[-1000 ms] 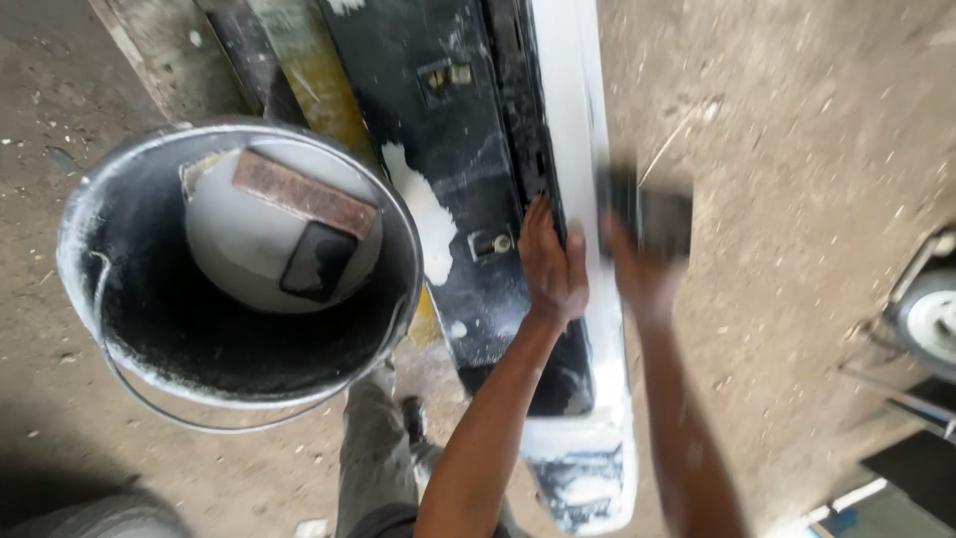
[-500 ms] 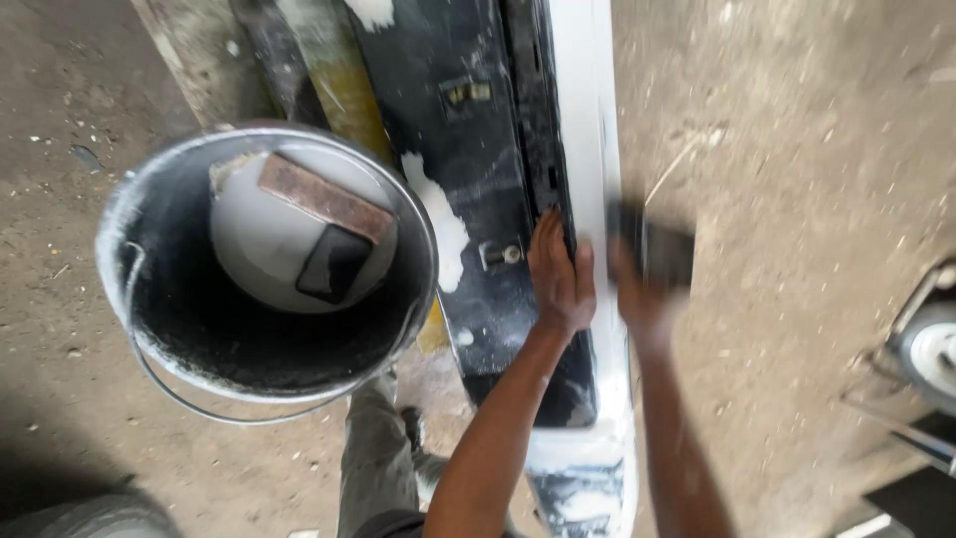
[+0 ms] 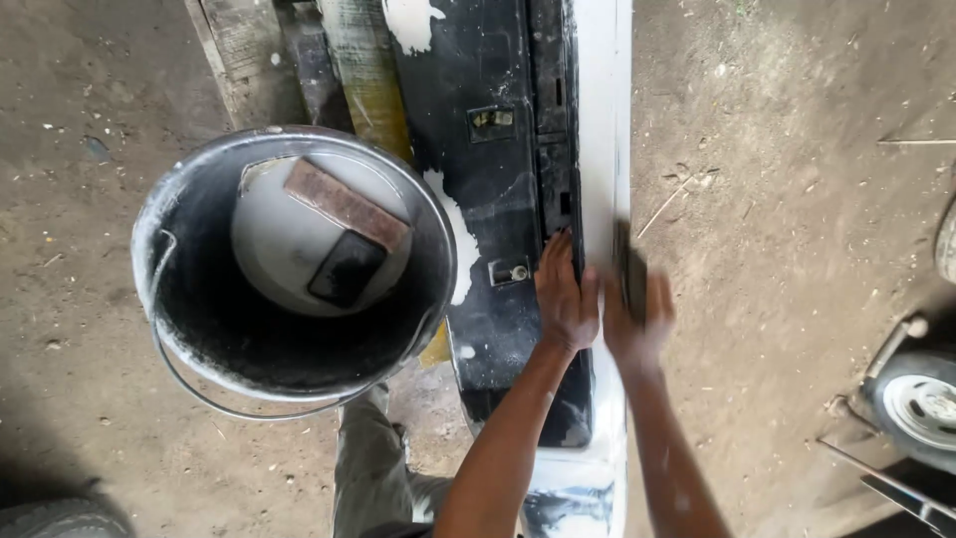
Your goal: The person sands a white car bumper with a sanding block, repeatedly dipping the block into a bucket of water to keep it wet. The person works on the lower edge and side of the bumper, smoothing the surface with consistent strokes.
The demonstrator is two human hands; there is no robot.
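Note:
A long car body panel, white on its outer face and black on the inside, runs from the top of the head view down to my legs. My left hand lies flat on the panel's black edge, fingers together. My right hand is blurred and is closed around a dark flat sanding block pressed against the white face of the panel. Both forearms reach up from the bottom of the view.
A black bucket with a wire handle stands at the left; it holds grey water, a brown block and a dark pad. Wooden planks lie under the panel. A wheel shows at the lower right on the dirt floor.
My right hand with the sanding block has shifted along the white face and stays blurred by motion. My left hand keeps its place on the panel's edge. The view has drifted slightly.

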